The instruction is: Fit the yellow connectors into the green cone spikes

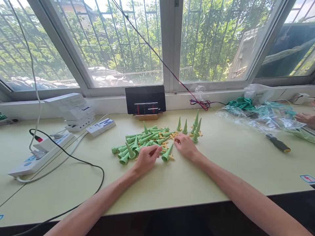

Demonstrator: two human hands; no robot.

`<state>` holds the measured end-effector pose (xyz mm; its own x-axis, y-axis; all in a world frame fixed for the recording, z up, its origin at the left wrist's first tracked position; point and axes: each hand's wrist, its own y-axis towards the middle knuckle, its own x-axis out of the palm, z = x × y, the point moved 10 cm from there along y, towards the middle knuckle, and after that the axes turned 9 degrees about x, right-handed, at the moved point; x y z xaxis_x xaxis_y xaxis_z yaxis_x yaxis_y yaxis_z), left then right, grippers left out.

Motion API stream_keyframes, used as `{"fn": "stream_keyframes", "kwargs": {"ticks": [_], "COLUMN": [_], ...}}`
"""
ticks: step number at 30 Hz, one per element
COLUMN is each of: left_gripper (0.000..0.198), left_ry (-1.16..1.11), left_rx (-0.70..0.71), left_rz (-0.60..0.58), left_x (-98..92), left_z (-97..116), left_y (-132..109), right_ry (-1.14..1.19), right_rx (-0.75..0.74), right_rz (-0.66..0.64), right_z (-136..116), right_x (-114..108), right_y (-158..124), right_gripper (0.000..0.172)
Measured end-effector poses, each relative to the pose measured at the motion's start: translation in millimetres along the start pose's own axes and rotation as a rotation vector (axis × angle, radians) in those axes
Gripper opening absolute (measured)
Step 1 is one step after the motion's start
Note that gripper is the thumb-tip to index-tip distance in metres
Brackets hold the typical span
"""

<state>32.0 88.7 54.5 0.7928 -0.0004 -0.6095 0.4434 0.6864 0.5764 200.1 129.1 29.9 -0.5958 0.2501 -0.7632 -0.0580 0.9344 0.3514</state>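
A heap of green plastic cone-shaped spikes [149, 137] lies in the middle of the table, with small yellow T-shaped plastic pieces [164, 143] among and beside it. My left hand [147, 158] is closed at the near edge of the heap, thumb and fingers pressed together; what is in them cannot be made out. Between my hands a single green spike [167, 153] leans over next to a yellow piece [171, 157]. My right hand [184, 145] has its fingertips bunched at the loose yellow pieces; their contents are hidden. Beyond it several green spikes [197, 130] stand point up, some with yellow pieces attached.
A phone [147, 108] leans on a dark tablet [130, 98] at the back. White boxes [76, 111] and a power strip [46, 152] with cables are left. A screwdriver [278, 143], clear plastic bags [261, 113] and another person's hand [306, 118] are right.
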Motion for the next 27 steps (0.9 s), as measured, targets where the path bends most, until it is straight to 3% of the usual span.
{"fn": "stream_keyframes", "kwargs": {"ticks": [8, 15, 20, 27], "left_gripper": [0.043, 0.039, 0.037, 0.032], "left_ry": [0.013, 0.020, 0.002, -0.055], "left_rx": [0.003, 0.003, -0.016, -0.052], "left_rz": [-0.006, 0.011, 0.042, -0.009], "left_x": [0.8, -2.0, -6.0, -1.0], "left_z": [-1.5, 2.2, 3.5, 1.1], "left_y": [-1.1, 0.0, 0.8, 0.6], "right_ry": [0.030, 0.214, 0.209, 0.174], "right_rx": [-0.035, -0.158, -0.230, -0.338], "right_rz": [0.008, 0.102, 0.033, -0.040], "right_z": [-7.2, -38.6, -57.9, -77.4], "right_x": [-1.5, -20.9, -10.9, -2.9], "right_y": [-2.7, -16.2, -26.9, -39.3], "right_gripper": [0.019, 0.016, 0.016, 0.016]}}
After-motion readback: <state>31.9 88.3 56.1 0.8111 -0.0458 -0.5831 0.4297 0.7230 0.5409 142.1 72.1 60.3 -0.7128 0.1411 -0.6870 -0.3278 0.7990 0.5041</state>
